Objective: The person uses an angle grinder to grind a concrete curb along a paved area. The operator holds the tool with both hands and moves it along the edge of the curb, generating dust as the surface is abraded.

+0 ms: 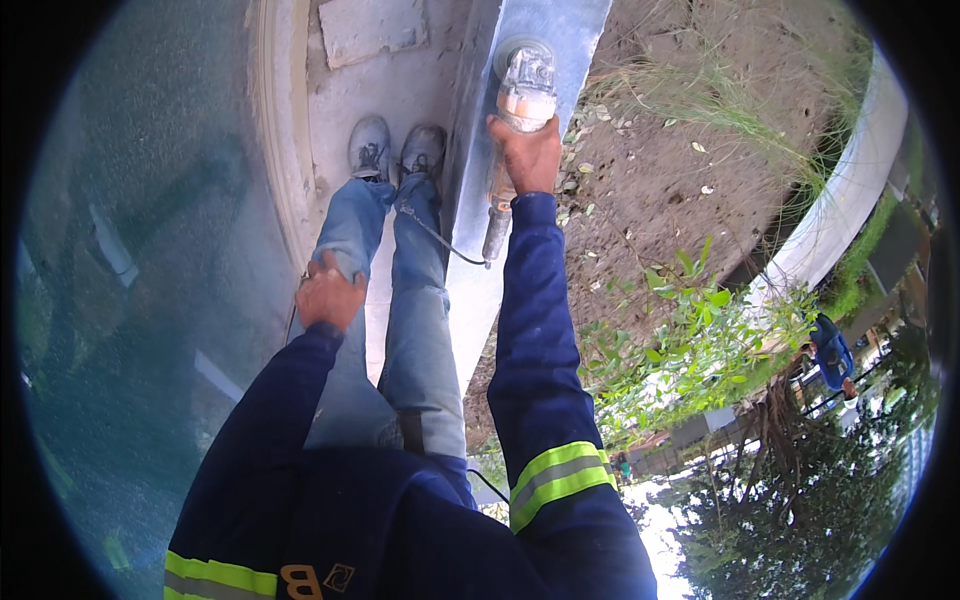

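My right hand (530, 155) is wrapped round the body of a dusty orange-and-grey angle grinder (527, 98). Its round disc (508, 58) is at the top of the pale concrete ledge (575, 40), apparently flat against it. From the grinder's rear end a dark power cord (432, 232) loops left across my jeans. My left hand (332, 296) rests on my left leg (350, 222) near the knee, its fingers bent a little over the denim. I see nothing held in it, though the fingertips are partly hidden.
My shoes (370, 145) stand on a narrow dusty walkway, with a flat slab (372, 30) ahead. Left is a dark glass-like surface (150, 250) behind a pale frame. Right of the ledge lie bare soil (680, 170), leafy plants (690, 320) and a curved kerb (825, 235). A person in blue (830, 352) is far right.
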Demonstrator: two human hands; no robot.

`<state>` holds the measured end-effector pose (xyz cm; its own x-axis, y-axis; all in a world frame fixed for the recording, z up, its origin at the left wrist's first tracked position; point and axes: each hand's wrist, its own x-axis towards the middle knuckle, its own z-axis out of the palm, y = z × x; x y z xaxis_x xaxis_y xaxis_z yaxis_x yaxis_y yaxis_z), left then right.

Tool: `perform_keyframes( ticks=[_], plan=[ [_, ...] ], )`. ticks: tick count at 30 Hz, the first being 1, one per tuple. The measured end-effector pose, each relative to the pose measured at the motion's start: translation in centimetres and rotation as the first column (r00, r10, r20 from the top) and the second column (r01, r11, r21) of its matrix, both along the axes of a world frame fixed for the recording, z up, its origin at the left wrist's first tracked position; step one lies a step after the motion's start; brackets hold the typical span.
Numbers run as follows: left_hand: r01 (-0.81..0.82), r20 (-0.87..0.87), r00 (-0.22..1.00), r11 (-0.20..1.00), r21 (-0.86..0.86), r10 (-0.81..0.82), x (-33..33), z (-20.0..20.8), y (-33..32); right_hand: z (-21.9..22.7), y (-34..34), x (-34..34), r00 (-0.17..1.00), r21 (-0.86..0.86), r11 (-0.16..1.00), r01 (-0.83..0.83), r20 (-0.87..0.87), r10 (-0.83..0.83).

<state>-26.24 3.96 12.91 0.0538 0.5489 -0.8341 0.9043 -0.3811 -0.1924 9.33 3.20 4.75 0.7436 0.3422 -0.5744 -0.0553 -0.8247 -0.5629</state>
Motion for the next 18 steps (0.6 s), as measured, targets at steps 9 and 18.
perform_keyframes(
  ticks=[9,18],
  plan=[
    [-0.060,-0.002,0.998,0.998,-0.031,0.060,0.4,0.4,0.5,-0.3,-0.8,1.6,0.996,0.068,0.994,0.085,0.009,-0.086],
    [-0.064,-0.013,0.998,0.997,-0.046,0.064,0.4,0.5,0.6,0.3,0.3,0.2,1.000,-0.032,0.999,0.001,-0.001,-0.001]
  ],
)
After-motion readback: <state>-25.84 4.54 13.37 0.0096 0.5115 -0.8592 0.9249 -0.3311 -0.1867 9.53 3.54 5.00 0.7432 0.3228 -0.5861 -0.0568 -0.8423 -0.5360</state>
